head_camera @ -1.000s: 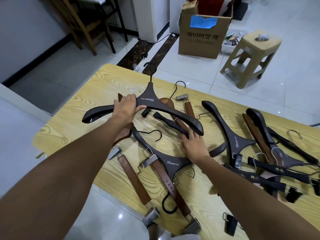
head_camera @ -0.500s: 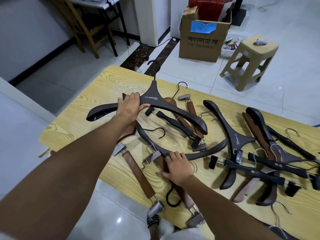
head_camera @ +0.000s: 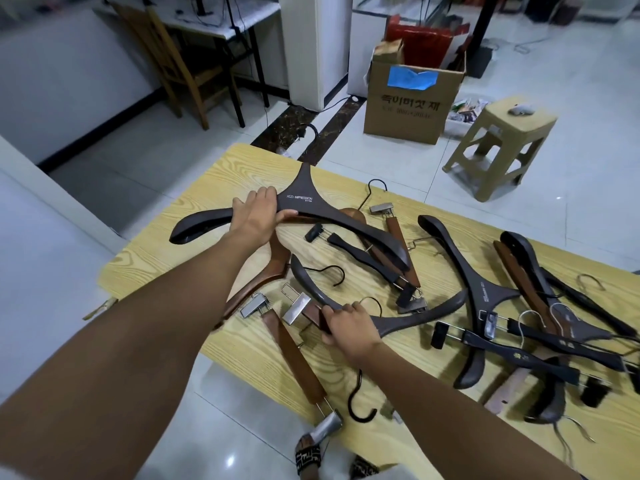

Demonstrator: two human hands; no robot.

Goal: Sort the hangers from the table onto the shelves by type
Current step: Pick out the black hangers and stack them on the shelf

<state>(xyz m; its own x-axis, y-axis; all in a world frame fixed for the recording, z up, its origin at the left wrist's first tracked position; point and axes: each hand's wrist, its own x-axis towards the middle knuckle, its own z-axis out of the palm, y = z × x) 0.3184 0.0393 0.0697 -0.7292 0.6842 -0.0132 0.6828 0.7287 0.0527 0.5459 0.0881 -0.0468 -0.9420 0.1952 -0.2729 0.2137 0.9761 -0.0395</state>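
My left hand (head_camera: 258,216) grips a wide dark brown coat hanger (head_camera: 349,223) just left of its centre, lifted over the table's far left. My right hand (head_camera: 349,329) is closed on the middle of a second dark coat hanger (head_camera: 426,315) that lies on the light wood table (head_camera: 214,188). Brown clip hangers (head_camera: 298,358) lie near the front edge beside my right hand. A reddish-brown wooden coat hanger (head_camera: 273,265) sits under my left forearm. Several more dark coat hangers (head_camera: 481,282) and black clip hangers (head_camera: 519,355) are piled on the right. No shelves are visible.
Beyond the table stand a cardboard box (head_camera: 412,102), a tan plastic stool (head_camera: 502,143) and a wooden chair (head_camera: 176,64) by a desk. White tiled floor surrounds the table. My sandalled feet (head_camera: 308,459) show below the front edge.
My right hand slid from the pile's centre toward the front edge and closed on the second dark coat hanger. The left hand kept its hanger, raising it slightly.
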